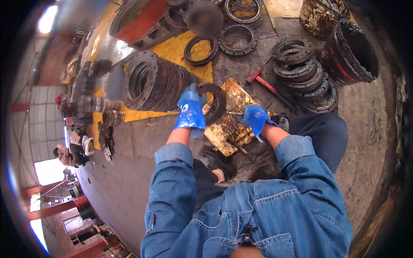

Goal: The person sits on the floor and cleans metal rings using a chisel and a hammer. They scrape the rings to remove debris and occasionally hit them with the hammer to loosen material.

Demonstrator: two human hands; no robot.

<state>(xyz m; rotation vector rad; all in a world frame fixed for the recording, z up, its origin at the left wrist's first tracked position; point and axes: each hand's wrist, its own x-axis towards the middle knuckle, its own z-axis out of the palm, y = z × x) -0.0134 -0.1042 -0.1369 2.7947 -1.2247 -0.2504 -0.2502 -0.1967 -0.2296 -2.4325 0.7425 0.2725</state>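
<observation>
My left hand point(191, 101), in a blue rubber glove, grips the left side of a dark metal ring point(219, 103) that is tilted up on its edge. In my right hand point(256, 118), gloved the same way, is a thin tool point(235, 113) whose tip points at the ring's right side; its handle is hidden in my fist. Below both hands lies a grease-stained yellowish sheet point(240, 98) on the floor. Another slender tool point(243, 151) rests at the sheet's near edge, close to my shoe point(217, 163).
Beside my left hand lies a row of bolt-holed flanges point(153, 82). A red-headed hammer point(265, 84) lies right of the sheet, before stacked flange rings point(298, 69) and a greasy open drum point(343, 61). More rings point(238, 50) lie ahead. A person point(64, 154) is far left.
</observation>
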